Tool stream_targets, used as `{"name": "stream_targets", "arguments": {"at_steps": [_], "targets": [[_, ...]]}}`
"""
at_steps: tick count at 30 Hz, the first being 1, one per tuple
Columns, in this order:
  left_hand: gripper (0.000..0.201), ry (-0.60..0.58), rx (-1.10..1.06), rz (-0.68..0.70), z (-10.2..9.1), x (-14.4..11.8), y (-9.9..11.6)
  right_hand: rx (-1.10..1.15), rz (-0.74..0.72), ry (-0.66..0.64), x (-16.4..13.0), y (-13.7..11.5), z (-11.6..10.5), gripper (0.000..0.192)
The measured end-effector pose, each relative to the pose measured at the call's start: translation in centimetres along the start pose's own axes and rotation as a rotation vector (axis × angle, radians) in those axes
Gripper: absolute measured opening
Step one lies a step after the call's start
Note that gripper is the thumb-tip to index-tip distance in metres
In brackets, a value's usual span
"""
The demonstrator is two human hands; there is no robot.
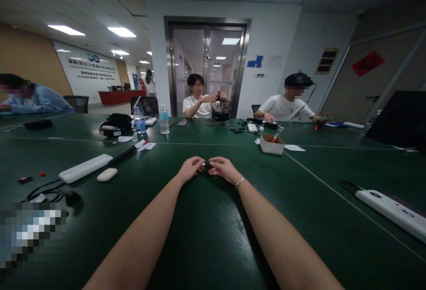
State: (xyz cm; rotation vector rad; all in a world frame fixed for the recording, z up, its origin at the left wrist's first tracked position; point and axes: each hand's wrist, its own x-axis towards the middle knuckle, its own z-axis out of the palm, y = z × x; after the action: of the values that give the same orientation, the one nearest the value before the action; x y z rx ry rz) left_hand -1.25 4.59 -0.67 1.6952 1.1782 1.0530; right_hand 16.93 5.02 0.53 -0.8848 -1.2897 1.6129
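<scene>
A small dark object (207,164), too small to identify, sits pinched between the fingertips of the left hand (191,168) and the right hand (223,168), low over the middle of the green table (206,236). A cardboard box (272,144) stands beyond it toward the far edge; a white power strip (85,168) lies toward the left edge, another (392,209) near the right edge.
</scene>
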Motion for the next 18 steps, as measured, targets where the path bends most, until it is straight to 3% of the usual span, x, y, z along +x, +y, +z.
{"name": "stream_targets", "arguments": {"at_steps": [10,18], "targets": [[0.035,0.019,0.113,0.019,0.00,0.02,0.11,-0.007,0.001,0.015,-0.33,-0.34,0.31,0.014],[0.033,0.015,0.069,0.008,0.02,0.09,0.12,0.003,-0.003,0.016,-0.24,-0.23,0.26,0.013]]}}
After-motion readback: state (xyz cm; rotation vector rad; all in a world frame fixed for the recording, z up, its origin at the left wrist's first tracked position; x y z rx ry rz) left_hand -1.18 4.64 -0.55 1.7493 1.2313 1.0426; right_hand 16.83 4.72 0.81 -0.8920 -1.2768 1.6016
